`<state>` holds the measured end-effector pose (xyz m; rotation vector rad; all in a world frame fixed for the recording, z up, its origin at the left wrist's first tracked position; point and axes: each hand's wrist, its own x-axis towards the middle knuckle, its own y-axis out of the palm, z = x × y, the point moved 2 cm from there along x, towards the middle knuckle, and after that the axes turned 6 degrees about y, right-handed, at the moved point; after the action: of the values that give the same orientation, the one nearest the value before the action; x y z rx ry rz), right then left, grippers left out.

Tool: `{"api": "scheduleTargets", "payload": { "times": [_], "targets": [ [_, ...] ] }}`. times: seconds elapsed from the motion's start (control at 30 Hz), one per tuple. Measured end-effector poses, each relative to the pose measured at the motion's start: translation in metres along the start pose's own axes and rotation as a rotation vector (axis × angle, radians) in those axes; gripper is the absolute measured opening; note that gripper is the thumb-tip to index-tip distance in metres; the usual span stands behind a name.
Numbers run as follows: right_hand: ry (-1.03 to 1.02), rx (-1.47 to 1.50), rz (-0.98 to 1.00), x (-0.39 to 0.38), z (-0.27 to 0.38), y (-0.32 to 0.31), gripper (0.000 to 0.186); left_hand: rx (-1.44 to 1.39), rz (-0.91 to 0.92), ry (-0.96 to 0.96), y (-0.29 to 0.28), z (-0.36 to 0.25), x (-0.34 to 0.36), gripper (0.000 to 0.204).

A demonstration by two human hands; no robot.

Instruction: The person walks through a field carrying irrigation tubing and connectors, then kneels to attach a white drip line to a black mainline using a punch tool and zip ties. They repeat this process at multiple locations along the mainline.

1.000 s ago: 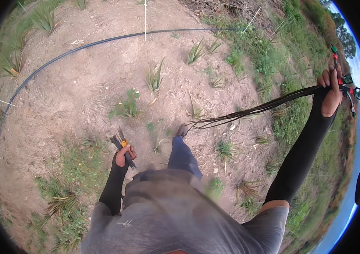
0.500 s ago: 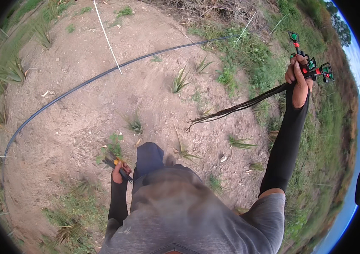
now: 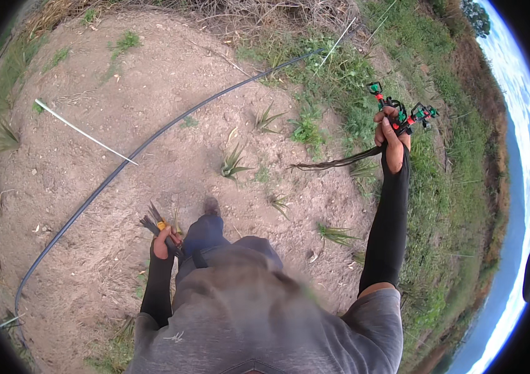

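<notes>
My right hand (image 3: 393,144), stretched out ahead to the right, is closed around a bunch of micro-sprinklers (image 3: 423,113) with green heads and red-orange and black parts. Thin black tubes (image 3: 333,164) trail from that fist to the left, above the ground. Low beside my left leg, my left hand (image 3: 162,244) grips a bundle of dark, flat-ended stake-like pieces (image 3: 151,223) with a yellow-orange part among them. My fingers hide how these pieces are held together. Black sleeves cover both forearms.
A long black hose (image 3: 171,124) curves across the bare soil. One white stick (image 3: 84,132) touches it at the left; another white stick (image 3: 338,42) stands near its far end. Small spiky plants (image 3: 232,163) dot the ground. Dry brush (image 3: 290,19) lies beyond.
My view has shifted forward over the ground, and a shoe now shows. The right hand with the sprinklers sits further left and lower in view; the left hand's bundle has tilted forward.
</notes>
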<state>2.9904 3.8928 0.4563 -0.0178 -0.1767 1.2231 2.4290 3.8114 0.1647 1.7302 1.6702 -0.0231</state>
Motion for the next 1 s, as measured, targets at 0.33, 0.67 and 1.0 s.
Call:
{"api": "scheduleTargets", "payload": {
  "times": [0.33,0.67,1.0],
  "targets": [
    [0.203,-0.036,0.241,0.168,-0.157,0.13,0.023,0.032,0.094,0.024,0.127,-0.07,0.144,0.027],
    [0.369,-0.057,0.731,0.289,-0.333,0.283,0.017,-0.156,-0.376,0.166,0.111,0.007,0.127,0.028],
    [0.59,0.081,0.821,0.317,-0.473,0.461,0.017,-0.338,-0.621,0.126,0.108,0.014,0.159,0.026]
  ]
}}
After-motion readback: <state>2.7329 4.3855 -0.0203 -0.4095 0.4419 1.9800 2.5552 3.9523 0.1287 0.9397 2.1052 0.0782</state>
